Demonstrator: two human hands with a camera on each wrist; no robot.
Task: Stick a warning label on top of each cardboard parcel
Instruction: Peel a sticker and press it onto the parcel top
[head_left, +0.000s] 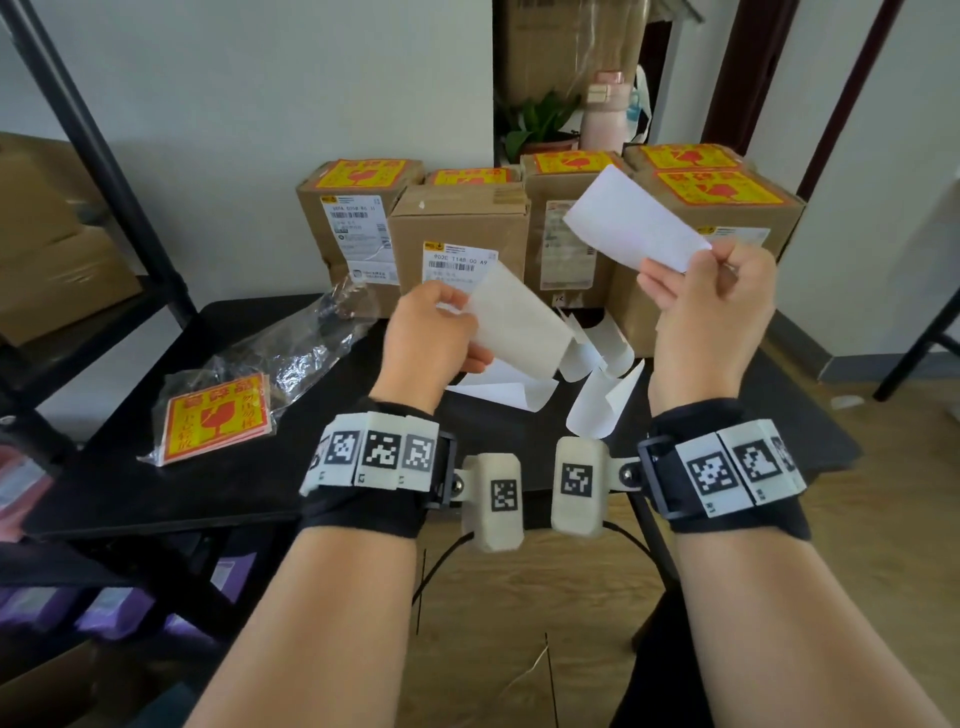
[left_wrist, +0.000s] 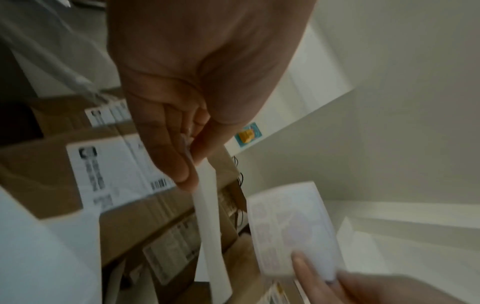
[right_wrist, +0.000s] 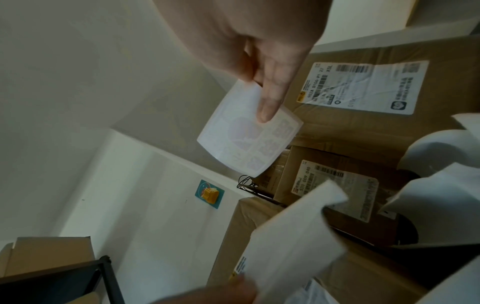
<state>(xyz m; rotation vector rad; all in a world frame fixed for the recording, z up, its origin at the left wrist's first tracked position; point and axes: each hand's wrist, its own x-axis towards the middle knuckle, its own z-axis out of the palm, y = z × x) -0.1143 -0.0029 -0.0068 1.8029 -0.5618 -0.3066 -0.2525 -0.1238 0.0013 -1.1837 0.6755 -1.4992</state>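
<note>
Right hand (head_left: 709, 306) at centre right pinching a thin, peeled white-backed warning label (head_left: 635, 226) by one corner: light, floppy, sticky. Left hand (head_left: 434, 332) gripping curled white backing paper (head_left: 519, 325). Unlabelled brown cardboard parcel (head_left: 460, 234), probably next, sitting centre frame.

A black desk (head_left: 249, 483) carries 5 brown cardboard parcels (head_left: 460, 234) packed together along its far edge, 4 of them showing a yellow-and-red label on top. Just in front of the parcels lie several curled white backing sheets (head_left: 597, 384). Well left of those sheets lies a clear plastic bag (head_left: 291, 358) holding a stack of yellow-and-red warning labels (head_left: 215, 418).
</note>
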